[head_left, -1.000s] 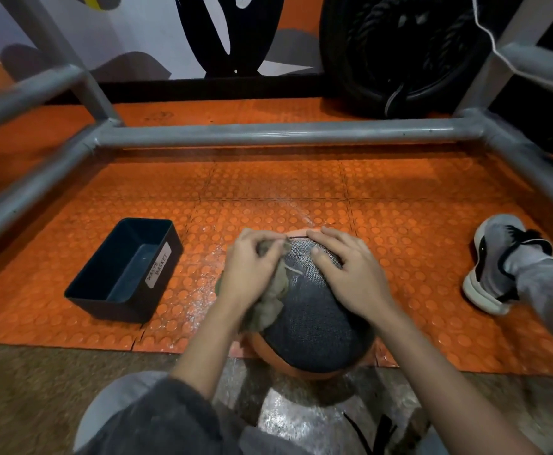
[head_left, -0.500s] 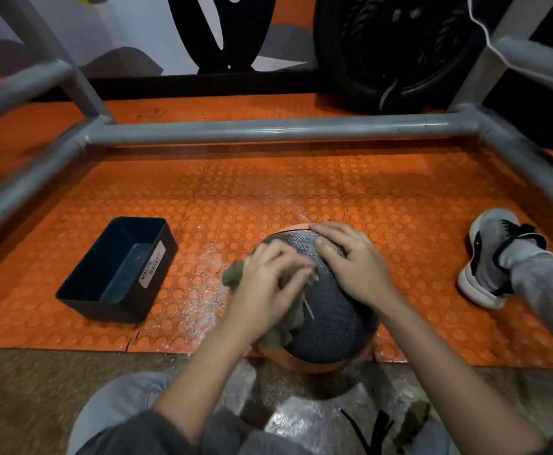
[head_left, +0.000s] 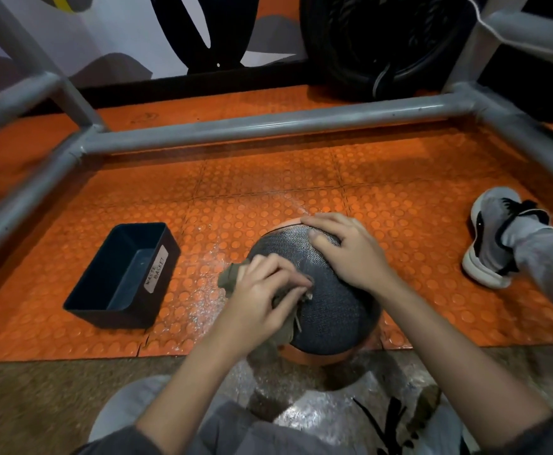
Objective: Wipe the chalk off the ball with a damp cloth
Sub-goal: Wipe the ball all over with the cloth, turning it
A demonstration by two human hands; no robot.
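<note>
Ball: the ball point(head_left: 331, 310) is dark grey and textured on top with an orange band below. It sits on the near edge of the orange studded mat point(head_left: 268, 178), right in front of the person.
Cloth: an olive cloth point(head_left: 232, 279) is bunched against the ball's left side, and part of it hangs down towards the floor.
Left hand: the left hand point(head_left: 262, 300) has its fingers curled round the cloth and presses it onto the ball.
Right hand: the right hand point(head_left: 350, 251) lies on the ball's far upper part. Its fingers are spread and nearly straight, holding nothing.
Bin: a dark box point(head_left: 121, 277) labelled "WASTE BASKET" stands on the mat, left of the ball and apart from it.
Mat: white specks lie between the box and the ball.
Frame: grey pipes point(head_left: 268, 126) border the mat.
Shoe: a grey shoe point(head_left: 492, 238) rests to the right.
</note>
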